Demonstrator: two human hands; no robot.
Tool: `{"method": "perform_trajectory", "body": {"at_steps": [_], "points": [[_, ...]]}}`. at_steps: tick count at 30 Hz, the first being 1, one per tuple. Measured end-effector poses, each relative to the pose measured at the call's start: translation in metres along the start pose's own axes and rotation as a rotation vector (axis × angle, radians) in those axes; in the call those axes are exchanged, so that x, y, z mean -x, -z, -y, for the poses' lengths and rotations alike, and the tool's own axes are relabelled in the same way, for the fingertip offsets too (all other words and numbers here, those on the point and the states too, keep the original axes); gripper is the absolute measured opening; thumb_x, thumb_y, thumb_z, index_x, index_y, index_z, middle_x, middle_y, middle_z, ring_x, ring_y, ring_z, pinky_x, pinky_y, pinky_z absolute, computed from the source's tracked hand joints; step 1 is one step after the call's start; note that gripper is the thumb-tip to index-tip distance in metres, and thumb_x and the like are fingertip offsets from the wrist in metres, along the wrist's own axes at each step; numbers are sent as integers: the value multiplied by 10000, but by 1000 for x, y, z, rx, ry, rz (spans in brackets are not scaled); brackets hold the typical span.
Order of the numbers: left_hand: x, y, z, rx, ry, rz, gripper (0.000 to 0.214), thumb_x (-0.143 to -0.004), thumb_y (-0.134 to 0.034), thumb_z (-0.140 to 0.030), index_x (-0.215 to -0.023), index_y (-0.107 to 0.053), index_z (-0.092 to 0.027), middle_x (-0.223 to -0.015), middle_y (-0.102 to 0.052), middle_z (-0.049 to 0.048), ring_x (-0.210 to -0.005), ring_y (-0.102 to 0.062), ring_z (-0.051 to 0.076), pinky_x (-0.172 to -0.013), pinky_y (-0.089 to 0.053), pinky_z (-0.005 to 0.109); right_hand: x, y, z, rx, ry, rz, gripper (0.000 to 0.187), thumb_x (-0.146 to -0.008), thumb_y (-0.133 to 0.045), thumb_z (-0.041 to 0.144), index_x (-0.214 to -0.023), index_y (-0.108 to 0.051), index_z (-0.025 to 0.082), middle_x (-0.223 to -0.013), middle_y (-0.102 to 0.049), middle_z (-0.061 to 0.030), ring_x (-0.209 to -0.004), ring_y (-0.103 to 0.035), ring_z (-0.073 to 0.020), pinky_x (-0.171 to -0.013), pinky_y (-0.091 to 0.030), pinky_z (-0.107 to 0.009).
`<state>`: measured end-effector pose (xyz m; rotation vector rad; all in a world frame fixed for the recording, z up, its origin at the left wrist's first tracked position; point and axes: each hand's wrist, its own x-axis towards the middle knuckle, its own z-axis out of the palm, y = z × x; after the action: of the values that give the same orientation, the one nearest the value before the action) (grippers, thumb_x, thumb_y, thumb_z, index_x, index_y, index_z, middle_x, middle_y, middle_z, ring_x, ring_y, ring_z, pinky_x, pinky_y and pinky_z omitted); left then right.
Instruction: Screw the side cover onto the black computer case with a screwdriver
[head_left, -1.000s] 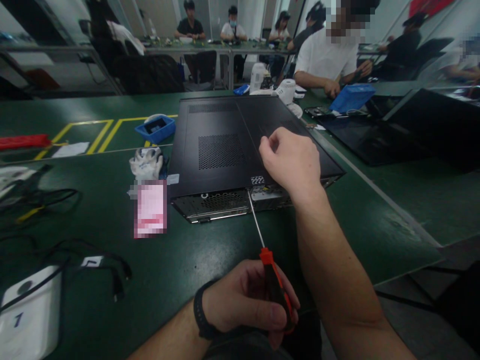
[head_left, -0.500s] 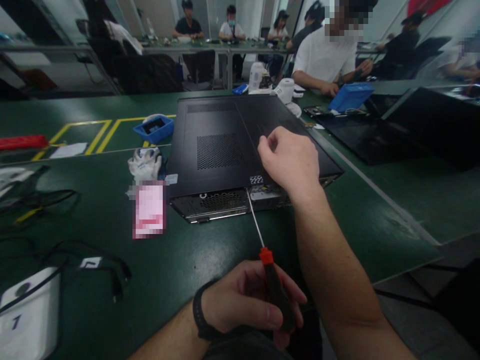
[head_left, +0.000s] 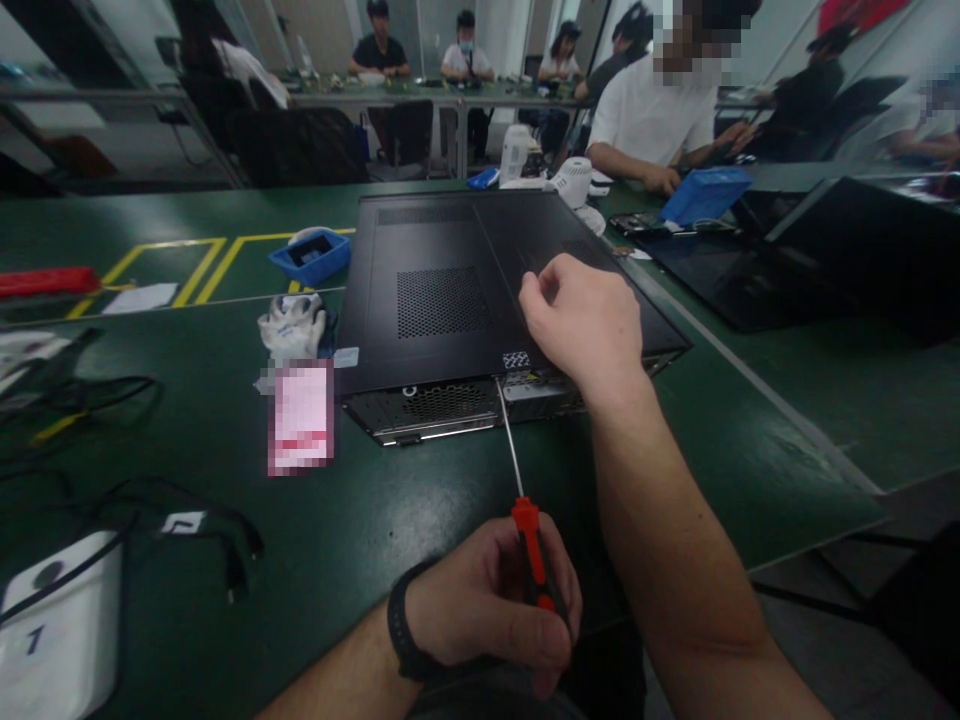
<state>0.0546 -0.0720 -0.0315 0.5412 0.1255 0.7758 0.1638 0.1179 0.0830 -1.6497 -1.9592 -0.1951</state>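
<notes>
My left hand [head_left: 499, 605], with a black band at the wrist, is wrapped round the red and black handle of a screwdriver [head_left: 532, 545]. The screwdriver's thin shaft runs up to the rear edge of a black computer case [head_left: 442, 235] lying flat on the green table. Its tip meets the edge near a perforated metal panel; the screw there is too small to make out. On top of the case rests my right hand [head_left: 589, 315], its fingers curled in a loose fist, with nothing visible in them.
Left of the case lie a blue tray [head_left: 311, 258], a work glove [head_left: 292, 325] and a blurred pink card [head_left: 302, 415]. Black cables [head_left: 195, 510] and a white box [head_left: 64, 620] are at lower left. Dark panels [head_left: 750, 270] lie on the right, near a co-worker in a white shirt.
The screwdriver handle has turned and tilted slightly left, showing more red. The fingers of my left hand have closed further round it. My right hand stays on the case.
</notes>
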Motion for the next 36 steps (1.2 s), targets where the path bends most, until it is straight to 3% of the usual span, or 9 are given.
{"method": "perform_trajectory", "body": {"at_steps": [5, 14, 22, 29, 36], "points": [[2, 0, -1, -37, 53, -25, 428, -732, -931, -350, -1023, -722, -116, -723, -678, 12, -504, -621, 65, -474, -478, 145, 0, 0, 0, 1, -3, 14, 342, -976, -488, 444, -909, -716, 199, -847, -740, -115, -780, -662, -255, -752, -463, -393], [2, -9, -5, 17, 81, -53, 346, -765, -893, -313, -996, -724, -119, -947, -777, 117, -622, -684, 110, -546, -527, 192, 0, 1, 1, -14, -14, 20, 334, -970, -502, 441, -919, -725, 198, -837, -730, -110, -812, -663, -263, -769, -467, -392], [2, -1, 0, 14, 42, -13, 345, -772, -891, -314, -942, -655, -128, -802, -738, 52, -503, -628, 84, -442, -484, 161, -1, 3, 2, -4, -27, 42, 337, -972, -493, 441, -928, -725, 199, -857, -734, -117, -818, -674, -275, -772, -470, -400], [2, -4, -3, 57, 73, -20, 417, -734, -905, -284, -1070, -731, -110, -912, -755, 89, -608, -691, 117, -542, -568, 205, 0, 2, 2, -2, -11, 27, 343, -969, -497, 444, -930, -734, 199, -867, -743, -125, -834, -666, -270, -775, -476, -389], [1, -1, 1, 14, 50, -28, 378, -746, -903, -286, -990, -666, -122, -864, -727, 42, -566, -675, 98, -491, -548, 180, 0, 1, 1, -7, -19, 23, 346, -972, -491, 451, -922, -729, 205, -861, -738, -120, -816, -655, -269, -776, -472, -397]]}}
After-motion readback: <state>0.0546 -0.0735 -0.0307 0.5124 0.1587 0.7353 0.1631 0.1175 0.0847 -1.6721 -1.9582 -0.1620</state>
